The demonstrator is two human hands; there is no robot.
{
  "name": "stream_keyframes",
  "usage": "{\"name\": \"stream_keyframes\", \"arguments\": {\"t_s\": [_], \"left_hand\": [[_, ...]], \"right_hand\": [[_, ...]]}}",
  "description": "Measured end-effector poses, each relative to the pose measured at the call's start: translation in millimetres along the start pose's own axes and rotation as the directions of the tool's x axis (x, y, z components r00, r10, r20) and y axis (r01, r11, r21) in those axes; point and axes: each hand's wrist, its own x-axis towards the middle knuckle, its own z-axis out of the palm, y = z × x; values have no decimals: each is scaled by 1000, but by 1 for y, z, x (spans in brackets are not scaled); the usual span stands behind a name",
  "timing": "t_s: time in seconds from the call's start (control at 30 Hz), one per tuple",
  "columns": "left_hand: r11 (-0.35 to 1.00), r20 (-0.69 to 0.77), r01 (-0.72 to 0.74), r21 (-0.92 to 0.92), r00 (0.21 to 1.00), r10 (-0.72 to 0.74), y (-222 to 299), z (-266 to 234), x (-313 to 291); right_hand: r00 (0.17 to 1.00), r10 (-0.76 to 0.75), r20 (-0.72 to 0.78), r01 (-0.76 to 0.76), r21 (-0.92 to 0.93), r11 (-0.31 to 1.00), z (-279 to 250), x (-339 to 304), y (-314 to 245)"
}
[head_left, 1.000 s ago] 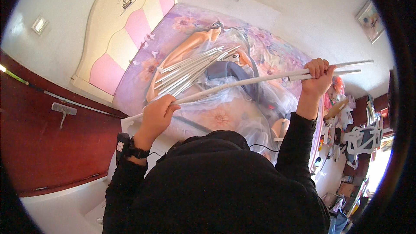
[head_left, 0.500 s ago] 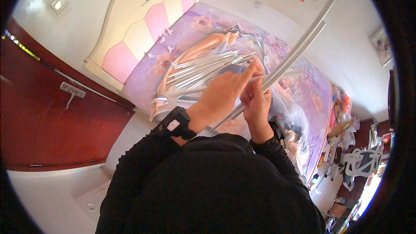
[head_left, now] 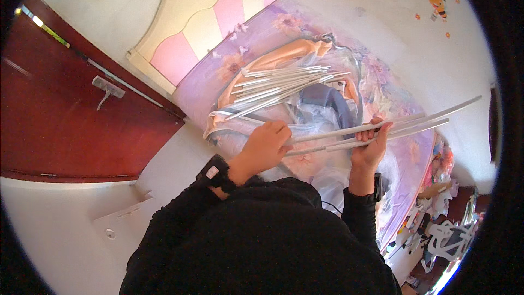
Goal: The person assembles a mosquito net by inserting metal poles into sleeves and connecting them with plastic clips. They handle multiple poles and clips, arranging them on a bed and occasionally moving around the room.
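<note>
Several long white tubes (head_left: pixel 334 133) lie across in front of me, nearly level, their far ends rising toward the right. My right hand (head_left: pixel 370 145) is closed round them near their middle, thumb up. At their left ends my left hand (head_left: pixel 265 145) has its fingers curled in on the tubes; just how it grips them is partly hidden. Beyond my hands, a loose bundle of thin white tubes (head_left: pixel 273 88) rests on a heap of clear plastic and orange-edged fabric (head_left: pixel 248 68).
The heap lies on a bed (head_left: pixel 194 94) with a purple flowered cover. Its pink and cream headboard (head_left: pixel 199 27) stands at the far left. A dark red door (head_left: pixel 71 109) is on the left. Bags and clutter (head_left: pixel 436 180) stand beyond the bed's right side.
The tubes have swung from steeply upright to nearly level. My hands have moved apart, the left to the tubes' left ends, the right further right. The view has shifted slightly.
</note>
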Motion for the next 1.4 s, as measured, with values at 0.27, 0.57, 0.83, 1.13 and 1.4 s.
{"name": "stream_keyframes", "arguments": {"t_s": [0.27,0.57,0.83,1.13,1.4], "left_hand": [[978,80,-112,-174,989,127,-29,-6,-21],[728,527,418,-543,845,-93,-205,-67,-8],[495,485,792,-357,611,-626,-442,-80,-40],[728,205,672,136,700,-684,-624,54,55],[964,38,214,155,974,-223,-649,144,154]], "right_hand": [[959,231,-164,-204,166,965,-10,33,53],[801,180,-571,-187,48,981,-3,140,195],[735,304,-606,-446,-93,890,-36,204,272],[554,451,-700,-790,-271,551,-38,174,495],[598,284,-750,-749,-396,530,-77,204,552]]}}
